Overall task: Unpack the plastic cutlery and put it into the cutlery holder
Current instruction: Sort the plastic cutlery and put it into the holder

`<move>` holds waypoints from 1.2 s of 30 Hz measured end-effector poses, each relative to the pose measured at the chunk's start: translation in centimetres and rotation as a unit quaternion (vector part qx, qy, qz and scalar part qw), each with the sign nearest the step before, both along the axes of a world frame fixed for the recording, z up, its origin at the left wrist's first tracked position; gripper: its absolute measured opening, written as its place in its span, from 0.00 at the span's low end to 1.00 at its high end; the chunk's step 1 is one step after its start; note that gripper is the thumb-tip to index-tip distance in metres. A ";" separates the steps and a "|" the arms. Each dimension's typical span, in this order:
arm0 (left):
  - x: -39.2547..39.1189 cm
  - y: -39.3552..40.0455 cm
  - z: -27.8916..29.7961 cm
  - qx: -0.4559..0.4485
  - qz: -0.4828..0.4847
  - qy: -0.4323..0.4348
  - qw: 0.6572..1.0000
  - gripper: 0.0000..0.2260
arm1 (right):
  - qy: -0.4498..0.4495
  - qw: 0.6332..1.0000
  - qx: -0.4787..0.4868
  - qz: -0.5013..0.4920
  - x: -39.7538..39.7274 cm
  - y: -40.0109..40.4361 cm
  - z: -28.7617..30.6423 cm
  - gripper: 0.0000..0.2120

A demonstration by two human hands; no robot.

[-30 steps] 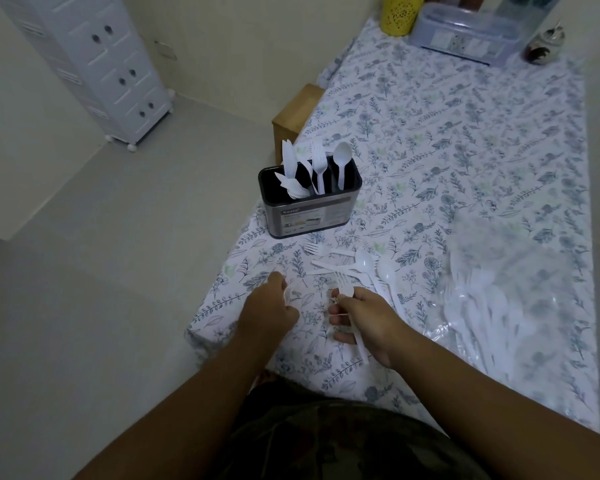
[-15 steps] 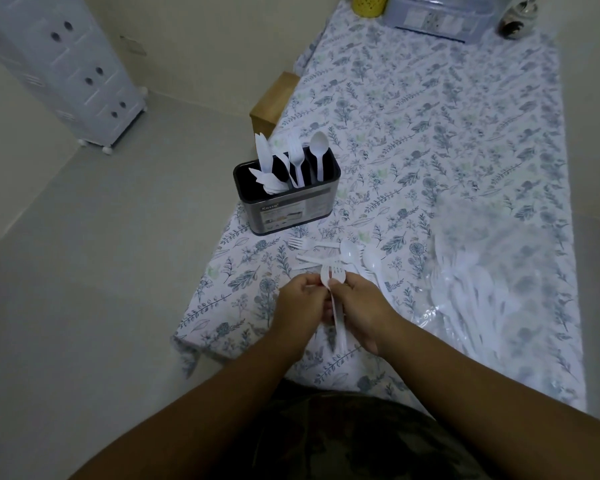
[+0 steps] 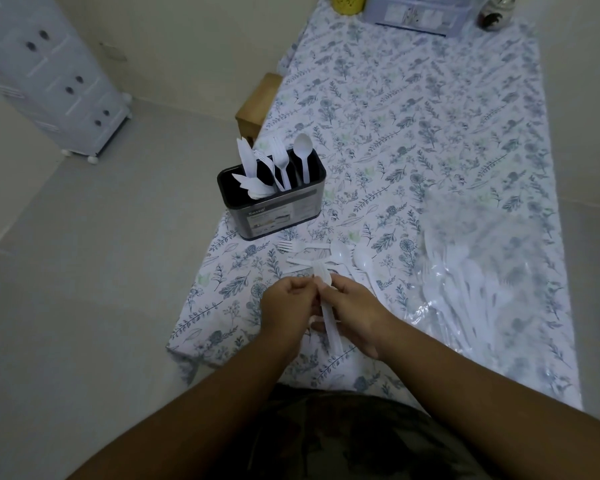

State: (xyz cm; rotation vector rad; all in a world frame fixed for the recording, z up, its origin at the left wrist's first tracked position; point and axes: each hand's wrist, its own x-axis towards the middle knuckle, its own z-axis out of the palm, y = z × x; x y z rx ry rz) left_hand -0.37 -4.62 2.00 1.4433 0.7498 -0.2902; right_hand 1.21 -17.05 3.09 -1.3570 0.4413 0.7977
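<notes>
Progress: partway, by my read. Cutlery holder (image 3: 272,199) already has white knives, forks and one spoon standing in it; loose forks & spoons (image 3: 329,258) lie on the floral tablecloth (image 3: 413,126) btwn holder and hands, and the clear bag (image 3: 482,289) to the right looks well stocked. Left hand (image 3: 286,303) and right hand (image 3: 352,310) are side by side, both pinching one white utensil (image 3: 328,317), prob. a fork; can't confirm. Holder sits ahead, apart from both hands.

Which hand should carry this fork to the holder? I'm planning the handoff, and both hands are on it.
Probably the left hand: the cutlery holder stands ahead on its side, while the right hand would have to cross over. Both grip the fork.
</notes>
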 end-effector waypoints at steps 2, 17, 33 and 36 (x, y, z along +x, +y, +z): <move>0.2 0.0 0.1 0.032 -0.030 -0.004 0.999 0.07 | 0.006 1.000 0.030 -0.003 -0.1 0.2 0.2 0.12; 11.1 3.2 -5.0 0.474 -0.466 -0.181 0.725 0.07 | -0.009 0.988 -0.148 0.034 -0.4 -1.7 0.9 0.08; 1.7 5.1 -1.7 0.361 -0.447 -0.509 0.641 0.07 | 0.172 0.981 0.071 -0.063 -0.1 -1.9 0.7 0.14; 2.1 3.0 -2.6 0.331 -0.456 -0.531 0.633 0.07 | 0.185 0.974 0.116 -0.053 -0.7 -1.8 0.6 0.23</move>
